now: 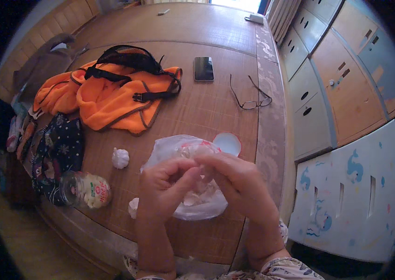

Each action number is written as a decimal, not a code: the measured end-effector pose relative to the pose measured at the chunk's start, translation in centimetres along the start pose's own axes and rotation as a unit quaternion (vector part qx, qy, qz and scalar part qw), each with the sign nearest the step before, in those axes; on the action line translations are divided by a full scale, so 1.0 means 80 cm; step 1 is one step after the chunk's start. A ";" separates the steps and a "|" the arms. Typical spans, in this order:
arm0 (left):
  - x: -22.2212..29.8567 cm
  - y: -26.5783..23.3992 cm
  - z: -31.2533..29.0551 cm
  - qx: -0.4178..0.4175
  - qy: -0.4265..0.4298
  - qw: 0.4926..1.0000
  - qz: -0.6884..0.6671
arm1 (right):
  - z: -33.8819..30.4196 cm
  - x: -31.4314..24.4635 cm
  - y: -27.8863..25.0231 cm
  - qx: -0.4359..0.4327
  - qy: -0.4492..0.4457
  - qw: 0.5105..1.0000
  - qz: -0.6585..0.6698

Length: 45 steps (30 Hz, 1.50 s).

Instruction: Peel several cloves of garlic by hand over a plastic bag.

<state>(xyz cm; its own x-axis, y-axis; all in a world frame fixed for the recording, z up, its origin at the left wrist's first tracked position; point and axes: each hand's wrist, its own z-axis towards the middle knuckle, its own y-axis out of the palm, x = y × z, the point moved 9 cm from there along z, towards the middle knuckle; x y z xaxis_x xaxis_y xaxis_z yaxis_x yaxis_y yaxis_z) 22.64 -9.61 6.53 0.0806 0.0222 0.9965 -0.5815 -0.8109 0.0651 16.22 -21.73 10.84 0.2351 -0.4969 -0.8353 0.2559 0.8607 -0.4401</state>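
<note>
My left hand (pixel 169 184) and my right hand (pixel 235 179) meet over a white plastic bag (pixel 202 215). Both have their fingers bent and closed, with the fingertips together; whatever is between them is too small and hidden to make out. Papery garlic skins (pixel 195 198) lie in the opened bag beneath. To the left are a whole garlic bulb (pixel 120 158) and a second garlic bulb (pixel 133 207), partly covered by my left wrist. A clear jar (pixel 85 189) of peeled garlic cloves lies tipped on its side near the left edge. Just beyond my right hand rests a white round lid (pixel 227 143) with a red rim.
An orange cloth (pixel 118 105) with black straps and mesh spreads over the far left of the mat-covered surface (pixel 169 109). A dark snowflake-patterned fabric (pixel 62 149) lies beside the jar. Farther off are a phone (pixel 203 69) and eyeglasses (pixel 250 103). Cabinets (pixel 351 182) line the right.
</note>
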 end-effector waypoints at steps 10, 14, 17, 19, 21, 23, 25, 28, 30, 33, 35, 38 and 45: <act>-0.004 -0.002 0.001 0.003 -0.012 1.000 0.004 | 0.002 0.003 0.009 0.022 -0.024 0.999 -0.034; -0.008 -0.007 0.002 0.021 -0.007 1.000 0.021 | 0.001 -0.007 0.009 0.025 -0.040 0.998 -0.048; -0.006 -0.008 0.001 0.026 -0.003 1.000 0.004 | -0.001 -0.004 0.009 0.023 -0.007 1.000 -0.013; -0.007 -0.009 -0.001 0.035 -0.033 0.998 -0.046 | -0.001 -0.002 0.007 0.025 0.006 1.000 0.012; -0.006 -0.008 -0.001 0.021 -0.025 0.999 -0.042 | -0.001 -0.005 0.007 0.022 0.002 1.000 0.017; -0.005 -0.004 0.000 0.005 -0.017 0.999 -0.039 | -0.001 -0.007 0.004 0.021 -0.004 1.000 0.007; -0.005 -0.002 0.000 -0.006 -0.010 0.999 -0.030 | -0.002 -0.010 0.004 0.021 -0.011 1.000 -0.002; -0.011 -0.004 0.002 0.007 -0.005 0.999 -0.053 | -0.003 -0.004 0.009 0.010 0.016 1.000 -0.010; -0.015 -0.003 0.004 0.009 -0.008 0.999 -0.051 | -0.004 -0.002 0.010 0.018 -0.005 1.000 -0.025; -0.004 -0.005 0.000 0.011 -0.003 0.999 -0.044 | -0.002 -0.019 0.008 0.030 -0.068 0.995 -0.064; -0.007 -0.005 0.002 0.009 -0.006 0.999 -0.042 | -0.002 -0.014 0.009 0.028 -0.063 0.996 -0.054; -0.010 -0.004 0.004 0.000 -0.007 0.998 -0.067 | -0.002 -0.010 0.008 0.024 -0.059 0.997 -0.048; -0.011 -0.007 0.002 0.011 0.001 1.000 -0.024 | -0.003 -0.012 0.006 0.025 -0.065 0.997 -0.035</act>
<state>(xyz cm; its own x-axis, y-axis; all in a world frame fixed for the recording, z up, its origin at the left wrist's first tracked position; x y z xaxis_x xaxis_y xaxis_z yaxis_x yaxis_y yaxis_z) 23.01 -9.26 5.63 0.1065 0.0632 0.9923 -0.5589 -0.8216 0.1123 15.91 -20.80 11.31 0.3328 -0.5693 -0.7518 0.3222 0.8179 -0.4767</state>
